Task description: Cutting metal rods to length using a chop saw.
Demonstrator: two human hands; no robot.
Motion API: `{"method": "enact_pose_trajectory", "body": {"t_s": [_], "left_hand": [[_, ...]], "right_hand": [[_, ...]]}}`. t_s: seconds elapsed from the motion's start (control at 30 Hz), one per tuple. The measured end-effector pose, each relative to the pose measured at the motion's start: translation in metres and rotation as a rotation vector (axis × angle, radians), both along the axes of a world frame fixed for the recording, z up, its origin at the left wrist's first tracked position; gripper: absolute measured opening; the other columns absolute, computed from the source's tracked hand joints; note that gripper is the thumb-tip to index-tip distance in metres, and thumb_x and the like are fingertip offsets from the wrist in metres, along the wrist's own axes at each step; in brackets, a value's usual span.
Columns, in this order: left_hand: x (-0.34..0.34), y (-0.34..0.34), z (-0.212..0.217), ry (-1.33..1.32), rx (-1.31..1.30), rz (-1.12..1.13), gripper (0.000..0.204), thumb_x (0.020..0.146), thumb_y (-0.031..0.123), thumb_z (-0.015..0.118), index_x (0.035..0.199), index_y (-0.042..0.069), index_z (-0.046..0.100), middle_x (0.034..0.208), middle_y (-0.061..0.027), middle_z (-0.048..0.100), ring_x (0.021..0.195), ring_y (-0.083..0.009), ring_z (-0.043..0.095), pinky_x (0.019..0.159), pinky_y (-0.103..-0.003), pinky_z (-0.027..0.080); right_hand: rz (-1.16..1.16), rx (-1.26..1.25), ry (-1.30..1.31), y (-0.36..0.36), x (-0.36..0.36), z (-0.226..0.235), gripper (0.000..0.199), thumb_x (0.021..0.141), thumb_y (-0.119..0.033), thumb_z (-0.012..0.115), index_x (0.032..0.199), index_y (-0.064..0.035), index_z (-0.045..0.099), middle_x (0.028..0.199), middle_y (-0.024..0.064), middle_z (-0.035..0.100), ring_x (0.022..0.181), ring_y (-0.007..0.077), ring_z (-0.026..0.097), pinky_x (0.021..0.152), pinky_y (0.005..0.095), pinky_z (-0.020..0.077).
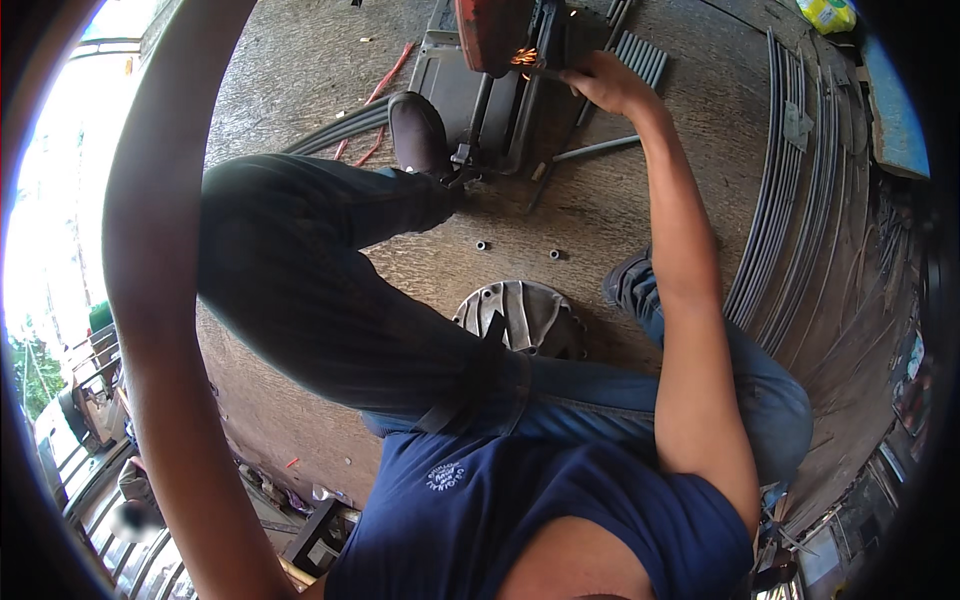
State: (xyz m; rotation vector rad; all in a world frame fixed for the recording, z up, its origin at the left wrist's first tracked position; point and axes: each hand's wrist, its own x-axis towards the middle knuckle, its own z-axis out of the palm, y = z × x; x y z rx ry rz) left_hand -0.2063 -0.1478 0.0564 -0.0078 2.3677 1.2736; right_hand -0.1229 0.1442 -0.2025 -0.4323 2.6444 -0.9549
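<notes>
A cut-off saw stands on the floor at the top, with a red blade guard [486,38] over a grey metal base [428,75]. Orange sparks [524,59] fly beside the guard. My right hand [610,85] is closed around the end of a thin metal rod [548,73], which reaches to the sparks under the guard. The cutting point itself is hidden by the guard. My left arm [155,250] stretches up past the top edge of the picture, so the left hand is out of sight. My shoe [418,133] rests against the saw's base.
A ribbed round metal casting [520,312] lies by my legs, with two short tube pieces [481,245] beyond it. Long rods [768,190] lie along the right, near a blue panel [897,115]. Shorter rods [642,60] and a single rod [598,148] lie beside the saw; red strips [385,100] lie left.
</notes>
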Motion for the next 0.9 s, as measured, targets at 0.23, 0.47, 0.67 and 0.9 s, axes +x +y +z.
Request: {"method": "enact_pose_trajectory", "body": {"t_s": [0.23,0.47,0.67,0.9], "left_hand": [[-0.007,0.002,-0.001,-0.052,0.009,0.072,0.035,0.084,0.04,0.056,0.103,0.011,0.057,0.086,-0.004,0.052,0.066,-0.0153,0.045,0.057,-0.043,0.05],[-0.023,-0.013,-0.01,-0.061,0.048,0.044,0.038,0.084,0.044,0.055,0.098,0.009,0.058,0.08,-0.0032,0.054,0.059,-0.0138,0.044,0.049,-0.035,0.043],[-0.021,-0.012,-0.011,-0.055,0.048,0.049,0.039,0.086,0.045,0.053,0.099,0.009,0.058,0.079,-0.0028,0.052,0.058,-0.0137,0.044,0.05,-0.035,0.043],[-0.01,-0.004,-0.009,0.046,0.047,0.003,0.035,0.09,0.043,0.048,0.103,0.012,0.058,0.081,0.0007,0.048,0.065,-0.012,0.043,0.053,-0.038,0.044]], "right_hand": [[0.039,0.031,-0.008,-0.001,0.002,0.008,0.035,0.088,-0.032,0.054,0.088,-0.0012,0.07,0.071,0.0212,0.064,0.067,0.0332,0.064,0.066,0.0419,0.0449],[0.038,-0.111,0.105,-0.006,0.012,0.013,0.035,0.088,-0.031,0.054,0.088,0.0007,0.07,0.07,0.0227,0.064,0.068,0.0345,0.065,0.066,0.0439,0.046],[0.059,-0.003,-0.004,-0.011,0.025,0.022,0.036,0.089,-0.032,0.055,0.079,0.0002,0.067,0.058,0.0139,0.056,0.054,0.0249,0.054,0.056,0.0393,0.04],[0.242,-0.598,-0.28,-0.025,0.071,0.047,0.037,0.088,-0.03,0.055,0.066,-0.0024,0.066,0.046,-0.0042,0.04,0.044,0.006,0.031,0.045,0.029,0.0229]]}}
